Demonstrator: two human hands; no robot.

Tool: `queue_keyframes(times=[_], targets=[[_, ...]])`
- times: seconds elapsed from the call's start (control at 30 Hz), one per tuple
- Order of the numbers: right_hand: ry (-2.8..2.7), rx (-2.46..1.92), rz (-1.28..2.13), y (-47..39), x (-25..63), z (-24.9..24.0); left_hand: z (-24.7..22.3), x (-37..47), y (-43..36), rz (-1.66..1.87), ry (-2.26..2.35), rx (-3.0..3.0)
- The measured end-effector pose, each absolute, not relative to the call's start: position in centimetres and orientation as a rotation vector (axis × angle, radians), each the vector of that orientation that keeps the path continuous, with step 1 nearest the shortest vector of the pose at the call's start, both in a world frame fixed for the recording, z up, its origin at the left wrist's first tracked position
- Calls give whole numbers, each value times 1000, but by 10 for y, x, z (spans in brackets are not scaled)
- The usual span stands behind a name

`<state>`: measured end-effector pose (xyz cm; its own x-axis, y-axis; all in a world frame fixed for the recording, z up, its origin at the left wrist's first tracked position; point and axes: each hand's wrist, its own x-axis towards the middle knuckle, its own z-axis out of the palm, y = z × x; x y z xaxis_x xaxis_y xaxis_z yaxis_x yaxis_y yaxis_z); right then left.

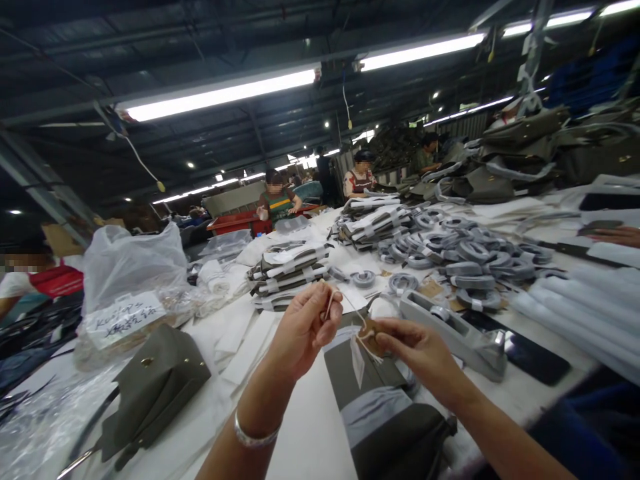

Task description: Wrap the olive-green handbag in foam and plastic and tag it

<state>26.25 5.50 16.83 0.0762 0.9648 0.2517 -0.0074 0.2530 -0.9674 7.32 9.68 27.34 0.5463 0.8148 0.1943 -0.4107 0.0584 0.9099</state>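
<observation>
My left hand [307,323] is raised over the table, its fingers pinched on one end of a thin white string [353,305]. The string runs taut to my right hand [420,350]. Between the thumb and fingers of my right hand is a small brown hang tag [369,335] with the string looped at it. A narrow white label [357,361] dangles beside the tag. Below both hands lies a dark olive bag [363,373] with grey wrapping on it. Part of the bag is hidden by my right hand and forearm.
A grey tape dispenser [453,333] and a black phone-like slab [530,350] lie to the right. Coiled grey straps [473,257] are heaped behind. Another olive bag [155,387] and a clear plastic sack [133,267] stand left. Co-workers [280,203] sit farther back.
</observation>
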Motion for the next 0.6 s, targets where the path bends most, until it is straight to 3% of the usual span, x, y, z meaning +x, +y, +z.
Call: queue_keyframes(times=[0.13,0.23,0.37,0.6], targets=[[-1422,-1111,183,51,284,182,267,70,95,758,692,1403],[-1524,-1086,-118,45,291,194,261,74,91,579,808,1594],[-1600,-1007,-261,38,293,201,257,87,86,513,899,1793],[-1620,-937,-268,31,297,196,254,96,93,741,985,1967]])
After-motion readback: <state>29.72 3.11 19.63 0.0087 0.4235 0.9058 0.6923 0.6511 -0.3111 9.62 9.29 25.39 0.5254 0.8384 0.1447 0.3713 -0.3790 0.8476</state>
